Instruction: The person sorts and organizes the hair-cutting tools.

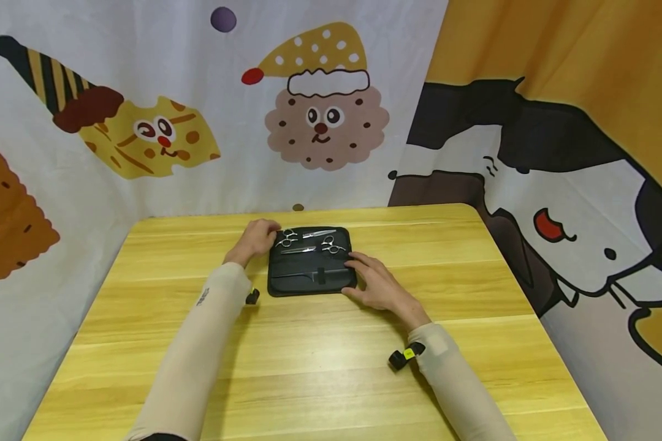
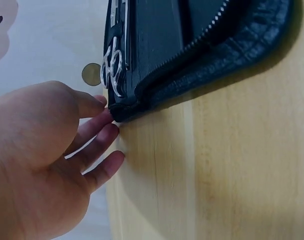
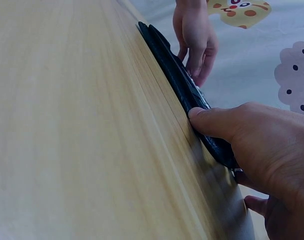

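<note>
Looks like a small curtained-off nook, hard to tell whether in a home or a studio. Has a light wood-grain table (image 1: 320, 367) under the left hand (image 1: 255, 239) and right hand (image 1: 379, 285), with cartoon-printed fabric (image 1: 243, 135) hung to the left, ahead and right of both. Shows on that fabric a cheese (image 1: 176, 128) beyond the left hand, a biscuit face (image 1: 331, 144) ahead between the two, an animal face (image 1: 585, 202) right of the right hand.

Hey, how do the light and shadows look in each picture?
Head view: bright, pale sheen on the table, soft shadows beside the sleeves; left wrist view: cooler tint, shadow along the black case; right wrist view: also cool, table shadowed near the right hand.
</note>
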The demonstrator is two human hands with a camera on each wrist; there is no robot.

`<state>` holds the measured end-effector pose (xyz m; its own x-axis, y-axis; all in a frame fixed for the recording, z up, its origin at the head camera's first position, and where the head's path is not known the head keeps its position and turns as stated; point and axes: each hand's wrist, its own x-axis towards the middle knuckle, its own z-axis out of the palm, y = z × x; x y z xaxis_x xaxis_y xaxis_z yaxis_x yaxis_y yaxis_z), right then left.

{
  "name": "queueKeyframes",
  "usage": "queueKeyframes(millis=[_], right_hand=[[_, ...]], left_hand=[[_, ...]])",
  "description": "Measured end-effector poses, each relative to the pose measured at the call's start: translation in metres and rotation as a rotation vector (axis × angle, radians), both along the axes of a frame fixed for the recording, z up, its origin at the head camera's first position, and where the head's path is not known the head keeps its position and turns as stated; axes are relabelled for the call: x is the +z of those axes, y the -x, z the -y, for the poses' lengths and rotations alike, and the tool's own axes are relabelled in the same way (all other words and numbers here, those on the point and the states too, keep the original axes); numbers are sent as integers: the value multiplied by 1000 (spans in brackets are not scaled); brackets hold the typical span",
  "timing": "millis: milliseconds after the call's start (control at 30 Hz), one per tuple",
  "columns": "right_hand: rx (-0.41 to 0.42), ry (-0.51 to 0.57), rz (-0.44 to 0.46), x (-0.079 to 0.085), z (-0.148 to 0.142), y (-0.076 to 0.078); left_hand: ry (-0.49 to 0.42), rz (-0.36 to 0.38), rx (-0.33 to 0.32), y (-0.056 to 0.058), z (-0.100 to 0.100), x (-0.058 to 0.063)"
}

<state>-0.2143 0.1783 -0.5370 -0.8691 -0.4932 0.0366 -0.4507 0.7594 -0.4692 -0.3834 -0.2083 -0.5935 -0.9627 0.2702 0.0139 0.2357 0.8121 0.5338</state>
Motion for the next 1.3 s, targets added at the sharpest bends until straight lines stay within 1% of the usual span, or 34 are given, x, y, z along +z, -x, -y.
queueKeyframes(millis=[133,267,467,500,533,567,600,700,733,767,833,967,1033,1133,1300], right_hand=[[5,-5,-1,-1,0,0],[7,11,-13,-2,0,0],[-3,16,-7,-1,0,1],[-6,18,-5,-1,0,1],[-9,22,-2,-1,0,1],[-13,27,0,-1,0,0],[-17,33,1,-1,0,0],[-21,45,-4,-2,-1,0],[-21,48,-9,-2,-1,0],[-23,51,-14,-2,-1,0],[-26,53,-29,-2,-1,0],[-55,52,-63,-1,0,-1],[-75,46,-78,-1,0,-1],[-97,37,-89,-1,1,-1],[-113,40,-90,-3,1,-1]], left_hand=[[-54,33,27,-1,-1,1],[-105,41,61,-2,-5,7],[-131,44,84,-12,-9,25],[-136,49,78,-20,-11,34],[-139,57,79,-22,-12,37],[-140,49,81,-21,-11,37],[-142,56,79,-23,-12,40],[-155,55,95,-23,-12,40],[-161,56,114,-19,-11,35],[-171,54,116,-22,-12,38],[-192,50,132,-31,-16,49],[-228,51,126,-59,-27,82],[-232,54,130,-69,-31,93],[-239,49,137,-75,-33,98],[-262,53,144,-78,-30,99]])
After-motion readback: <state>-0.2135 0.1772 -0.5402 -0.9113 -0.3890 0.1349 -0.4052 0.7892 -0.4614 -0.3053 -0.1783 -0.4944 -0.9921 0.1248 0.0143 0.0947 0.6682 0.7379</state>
